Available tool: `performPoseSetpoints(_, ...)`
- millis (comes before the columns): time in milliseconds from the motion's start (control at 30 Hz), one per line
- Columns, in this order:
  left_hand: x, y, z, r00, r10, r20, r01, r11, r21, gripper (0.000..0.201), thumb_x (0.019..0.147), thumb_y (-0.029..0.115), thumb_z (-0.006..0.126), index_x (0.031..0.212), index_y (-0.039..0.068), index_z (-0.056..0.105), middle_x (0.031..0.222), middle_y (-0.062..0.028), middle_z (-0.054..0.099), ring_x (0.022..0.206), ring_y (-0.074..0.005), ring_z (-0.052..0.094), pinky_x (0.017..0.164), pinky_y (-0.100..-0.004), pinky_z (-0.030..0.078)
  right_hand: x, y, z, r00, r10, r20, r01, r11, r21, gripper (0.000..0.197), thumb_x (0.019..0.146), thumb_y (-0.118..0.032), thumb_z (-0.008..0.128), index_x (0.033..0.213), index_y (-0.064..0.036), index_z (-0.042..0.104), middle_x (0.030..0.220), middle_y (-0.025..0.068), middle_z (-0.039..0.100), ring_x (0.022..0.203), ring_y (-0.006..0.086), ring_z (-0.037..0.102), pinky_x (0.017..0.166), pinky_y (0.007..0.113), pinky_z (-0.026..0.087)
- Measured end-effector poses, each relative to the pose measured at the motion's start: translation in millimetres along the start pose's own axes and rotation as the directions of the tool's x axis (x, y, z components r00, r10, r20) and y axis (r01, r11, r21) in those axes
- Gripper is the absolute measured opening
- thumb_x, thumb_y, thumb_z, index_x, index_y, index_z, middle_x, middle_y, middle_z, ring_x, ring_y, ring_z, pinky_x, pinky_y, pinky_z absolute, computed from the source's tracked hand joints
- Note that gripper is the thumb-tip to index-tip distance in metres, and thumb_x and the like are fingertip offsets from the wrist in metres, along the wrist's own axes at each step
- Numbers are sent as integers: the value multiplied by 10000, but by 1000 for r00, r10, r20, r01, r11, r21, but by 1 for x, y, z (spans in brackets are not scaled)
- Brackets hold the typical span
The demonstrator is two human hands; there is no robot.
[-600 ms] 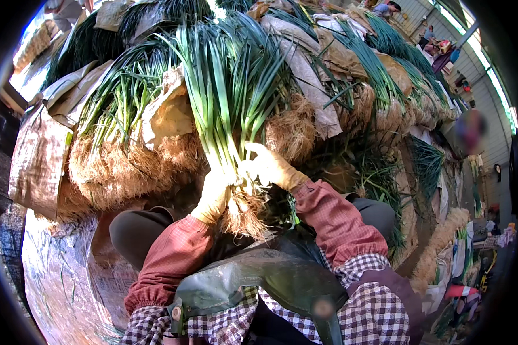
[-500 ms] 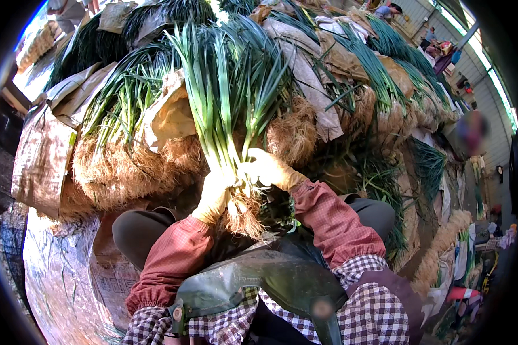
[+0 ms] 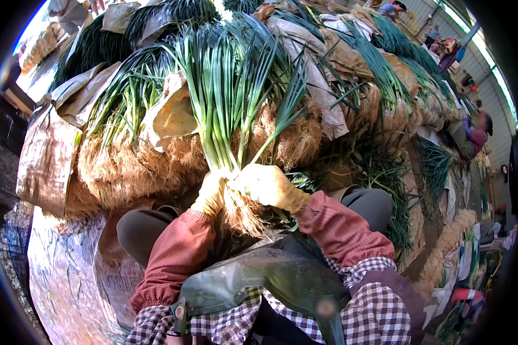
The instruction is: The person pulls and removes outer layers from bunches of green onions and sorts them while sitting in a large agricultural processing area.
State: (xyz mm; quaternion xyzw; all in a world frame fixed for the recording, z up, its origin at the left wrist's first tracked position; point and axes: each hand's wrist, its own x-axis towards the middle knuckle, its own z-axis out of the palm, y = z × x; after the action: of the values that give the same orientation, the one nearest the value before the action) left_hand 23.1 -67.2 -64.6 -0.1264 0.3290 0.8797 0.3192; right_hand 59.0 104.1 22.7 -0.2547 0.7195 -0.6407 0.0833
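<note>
A bunch of green onions (image 3: 230, 98) stands upright in front of me, long green leaves fanning up and pale brown roots (image 3: 243, 211) hanging below. My left hand (image 3: 212, 192), in a yellowish glove, grips the bunch just above the roots on its left side. My right hand (image 3: 269, 185), gloved the same, wraps the same spot from the right. Both forearms wear reddish sleeve covers (image 3: 339, 227) over checked sleeves. A dark green apron (image 3: 270, 273) covers my lap.
Stacked bundles of green onions with matted roots (image 3: 126, 172) fill the space ahead, partly covered by brown sacking (image 3: 46, 155) and paper. A printed sack (image 3: 69, 276) lies at lower left. A seated person (image 3: 472, 135) works at the far right beside more bundles.
Almost nothing differs: both hands keep their grip on the bunch, which stays upright in the same place.
</note>
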Motion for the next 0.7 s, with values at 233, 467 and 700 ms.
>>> performPoseSetpoints(233, -15, 12, 39, 983, -104, 149, 111, 993, -40, 270, 734, 70, 584, 964, -59, 525, 774, -163, 586, 716, -279, 604, 645, -347, 518, -60, 41, -94, 710, 696, -110, -442, 319, -838, 395, 764, -323, 614, 1070, -79, 568, 954, 122, 620, 699, 215, 608, 655, 346, 487)
performPoseSetpoints(467, -6, -1, 33, 891, -194, 409, 229, 973, -37, 303, 792, 49, 552, 1080, -19, 492, 904, -93, 574, 785, -189, 573, 687, -261, 488, 1, 92, -36, 829, 489, -272, -282, 785, 552, 185, 836, -164, 563, 941, -15, 594, 734, 34, 597, 490, 99, 499, 428, 204, 394)
performPoseSetpoints(700, -34, 7, 43, 993, -83, 88, 88, 994, -60, 224, 761, 83, 584, 963, 0, 540, 743, -77, 572, 568, -142, 534, 506, -246, 467, 2, 91, -41, 787, 493, -370, -411, 867, 281, 127, 855, -101, 506, 863, -2, 586, 708, 56, 590, 550, 138, 555, 482, 242, 480)
